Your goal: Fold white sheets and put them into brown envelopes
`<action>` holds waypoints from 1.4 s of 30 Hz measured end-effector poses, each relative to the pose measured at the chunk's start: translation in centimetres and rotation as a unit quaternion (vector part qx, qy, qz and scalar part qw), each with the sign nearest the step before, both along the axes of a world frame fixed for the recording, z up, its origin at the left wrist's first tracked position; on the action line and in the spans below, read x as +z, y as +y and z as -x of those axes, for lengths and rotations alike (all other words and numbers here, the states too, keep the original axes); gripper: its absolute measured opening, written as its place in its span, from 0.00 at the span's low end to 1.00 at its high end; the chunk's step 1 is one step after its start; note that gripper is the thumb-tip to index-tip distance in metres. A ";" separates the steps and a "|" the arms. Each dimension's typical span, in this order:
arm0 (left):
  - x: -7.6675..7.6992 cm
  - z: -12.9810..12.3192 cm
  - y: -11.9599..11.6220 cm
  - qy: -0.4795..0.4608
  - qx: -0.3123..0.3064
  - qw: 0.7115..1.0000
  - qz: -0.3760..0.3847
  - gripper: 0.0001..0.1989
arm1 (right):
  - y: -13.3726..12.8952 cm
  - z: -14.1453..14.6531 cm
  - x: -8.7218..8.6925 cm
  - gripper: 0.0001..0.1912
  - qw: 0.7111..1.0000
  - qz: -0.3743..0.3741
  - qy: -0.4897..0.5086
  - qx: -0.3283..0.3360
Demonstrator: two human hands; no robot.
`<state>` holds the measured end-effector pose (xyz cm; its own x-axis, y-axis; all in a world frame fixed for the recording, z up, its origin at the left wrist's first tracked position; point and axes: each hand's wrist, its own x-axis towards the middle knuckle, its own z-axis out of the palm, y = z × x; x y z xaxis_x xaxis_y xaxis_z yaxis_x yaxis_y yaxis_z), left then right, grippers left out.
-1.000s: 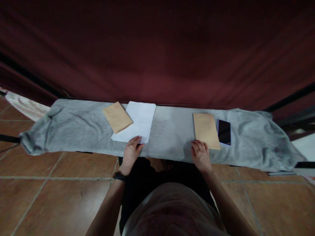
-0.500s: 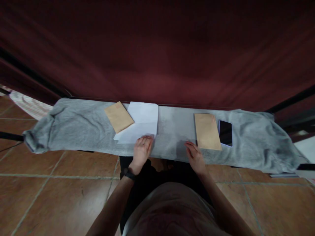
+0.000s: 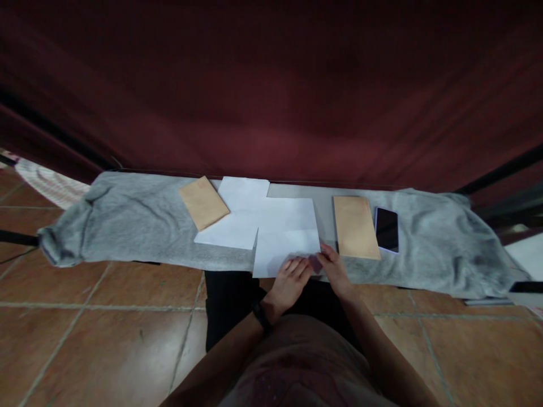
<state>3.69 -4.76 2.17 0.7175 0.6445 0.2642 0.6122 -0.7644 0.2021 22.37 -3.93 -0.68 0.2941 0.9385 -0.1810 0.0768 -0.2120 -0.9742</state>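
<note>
On my remote feed I see the left hand [image 3: 292, 281] clamped on the near edge of a creased, white rectangular paper sheet [image 3: 286, 229], which overlaps a white paper stack [image 3: 244, 195] on the grey fabric cover [image 3: 127, 220]. The right hand [image 3: 334, 270] touches the sheet's near right corner; shadowed, so I can't tell whether it pinches. Of 2 flat brown paper envelopes [image 3: 356, 229], 1 overlaps the stack.

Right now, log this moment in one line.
left hand: on white sheet | right hand: at its right edge | right envelope: on grey cloth, beside phone
</note>
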 end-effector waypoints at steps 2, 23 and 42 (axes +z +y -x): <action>-0.5 1.3 0.8 0.002 0.037 0.999 0.004 0.18 | 0.1 -0.7 -0.2 0.24 0.999 -0.011 -0.016 -0.047; -0.8 4.4 3.3 0.037 0.103 0.994 0.024 0.26 | -1.0 1.2 4.2 0.33 0.838 -0.115 -0.533 -0.013; -1.9 -0.3 5.7 0.004 0.188 0.981 0.048 0.28 | 0.7 3.9 0.4 0.27 0.815 -0.120 -0.542 0.166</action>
